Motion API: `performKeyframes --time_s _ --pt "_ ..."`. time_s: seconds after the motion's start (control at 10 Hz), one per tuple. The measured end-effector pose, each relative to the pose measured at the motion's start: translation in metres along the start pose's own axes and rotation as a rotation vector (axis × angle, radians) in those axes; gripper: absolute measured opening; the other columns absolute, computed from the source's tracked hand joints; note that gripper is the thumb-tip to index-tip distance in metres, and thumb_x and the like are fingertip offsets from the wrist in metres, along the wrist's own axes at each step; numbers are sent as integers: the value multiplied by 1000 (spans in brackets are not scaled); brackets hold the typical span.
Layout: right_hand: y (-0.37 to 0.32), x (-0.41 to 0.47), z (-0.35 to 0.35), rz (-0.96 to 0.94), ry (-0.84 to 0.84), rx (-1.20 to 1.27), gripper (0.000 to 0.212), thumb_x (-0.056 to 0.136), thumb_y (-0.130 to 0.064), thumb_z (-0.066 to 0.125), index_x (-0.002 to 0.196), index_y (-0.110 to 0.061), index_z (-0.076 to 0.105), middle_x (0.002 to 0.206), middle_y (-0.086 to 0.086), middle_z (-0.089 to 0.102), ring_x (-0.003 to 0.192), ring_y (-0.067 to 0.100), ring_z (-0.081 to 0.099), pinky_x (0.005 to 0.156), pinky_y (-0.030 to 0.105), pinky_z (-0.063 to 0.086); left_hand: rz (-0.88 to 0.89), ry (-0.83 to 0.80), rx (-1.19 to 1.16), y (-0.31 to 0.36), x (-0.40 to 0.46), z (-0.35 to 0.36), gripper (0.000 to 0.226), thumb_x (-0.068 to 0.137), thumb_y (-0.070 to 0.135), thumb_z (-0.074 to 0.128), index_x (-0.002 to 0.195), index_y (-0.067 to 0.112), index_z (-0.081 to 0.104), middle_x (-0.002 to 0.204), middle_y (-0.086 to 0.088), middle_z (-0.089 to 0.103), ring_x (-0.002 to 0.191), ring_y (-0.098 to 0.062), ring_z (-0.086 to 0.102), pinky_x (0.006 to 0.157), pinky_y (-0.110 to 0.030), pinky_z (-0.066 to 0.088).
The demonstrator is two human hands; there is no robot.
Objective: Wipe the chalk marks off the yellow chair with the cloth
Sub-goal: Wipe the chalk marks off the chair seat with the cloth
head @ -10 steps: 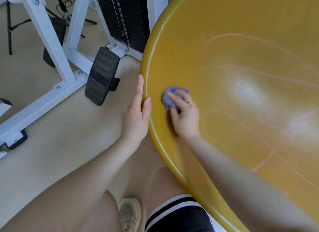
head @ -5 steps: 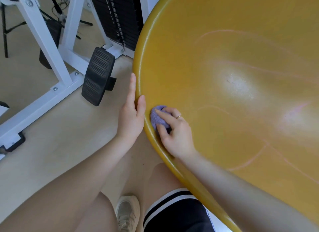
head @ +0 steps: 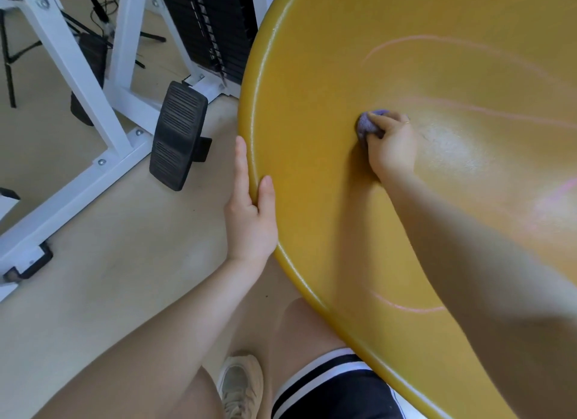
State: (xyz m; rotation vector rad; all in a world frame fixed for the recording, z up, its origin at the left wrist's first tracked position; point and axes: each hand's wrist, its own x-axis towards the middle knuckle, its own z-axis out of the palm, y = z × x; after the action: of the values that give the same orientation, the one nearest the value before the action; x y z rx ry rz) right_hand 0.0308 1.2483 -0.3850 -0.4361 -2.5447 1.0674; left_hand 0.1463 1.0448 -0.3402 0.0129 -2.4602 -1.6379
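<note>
Here the right hand (head: 392,144) presses the cloth (head: 368,126) onto the yellow chair (head: 312,112).

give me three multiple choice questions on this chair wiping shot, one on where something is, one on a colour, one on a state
1. Where does the left hand rest?
A. on the yellow chair's rim
B. on the floor
C. on the black pedal

2. What colour is the cloth?
A. green
B. purple
C. white

3. How is the right hand holding the cloth?
A. flat palm, cloth loose beside it
B. fingers curled round it, pressing it to the chair
C. lifted in the air

Answers: 1 A, the thumb lies on the rim's top and the fingers along its outside; 2 B, it shows purple; 3 B, the cloth is bunched under the fingers.
</note>
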Motion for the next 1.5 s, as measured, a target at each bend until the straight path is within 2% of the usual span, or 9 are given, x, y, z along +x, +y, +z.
performKeyframes --time_s 0.2,0.3,0.5,0.7,0.8,0.9,1.1,1.3,1.5 --pt "-45 -152 3 -309 -182 182 35 77 -13 52 107 -13 69 109 12 62 94 30 60 80 25 41 3 49 25 -2 2 -1 57 99 13 39 146 27 11 115 40 24 89 38 31 74 13 25" --pt "-46 -188 -12 -335 -305 300 41 76 -18 45 109 -19 68 110 -2 59 93 23 57 75 18 39 9 41 26 -1 2 0 57 98 9 39 146 23 12 112 43 21 84 44 28 73 13 25" --pt "-7 -109 12 -375 -166 104 36 77 -11 50 108 -8 68 110 20 61 93 39 59 84 36 44 -1 29 40 -3 4 -2 54 99 17 38 134 42 4 118 42 17 99 32 25 80 14 22" --pt "13 -20 9 9 43 -59 36 87 -6 50 118 -19 63 127 7 54 108 36 49 86 36 39 -22 6 43 3 1 0 60 100 11 37 147 22 1 107 43 20 77 41 34 66 13 27" --pt "-3 -47 4 -28 -10 -73 34 83 -8 50 113 -15 65 119 11 56 102 36 54 84 39 42 -20 15 44 5 -1 0 58 100 12 37 147 21 5 107 43 19 75 44 29 66 14 26" --pt "-20 -131 -4 -264 -152 10 35 72 -11 50 101 -12 69 102 11 63 79 35 59 72 35 46 -26 17 65 6 -1 -1 57 100 13 37 147 22 8 107 43 20 72 45 26 65 15 25" --pt "-26 -192 -28 -399 -323 110 39 71 -16 41 98 -17 70 104 6 65 75 31 59 71 25 42 -18 33 96 7 -2 0 56 99 11 37 148 19 10 108 42 22 74 41 33 65 14 25" --pt "4 -106 3 -330 -174 13 36 70 0 56 102 -7 69 105 19 63 84 41 59 74 41 49 -21 4 92 1 1 -2 56 100 18 36 145 30 5 112 43 17 79 43 25 68 16 23" --pt "23 -28 -2 -60 -17 -145 37 83 3 47 112 -11 65 122 12 57 103 37 52 79 34 38 -27 -1 75 4 -1 -2 59 100 16 36 147 27 2 117 39 19 74 41 35 64 13 27"
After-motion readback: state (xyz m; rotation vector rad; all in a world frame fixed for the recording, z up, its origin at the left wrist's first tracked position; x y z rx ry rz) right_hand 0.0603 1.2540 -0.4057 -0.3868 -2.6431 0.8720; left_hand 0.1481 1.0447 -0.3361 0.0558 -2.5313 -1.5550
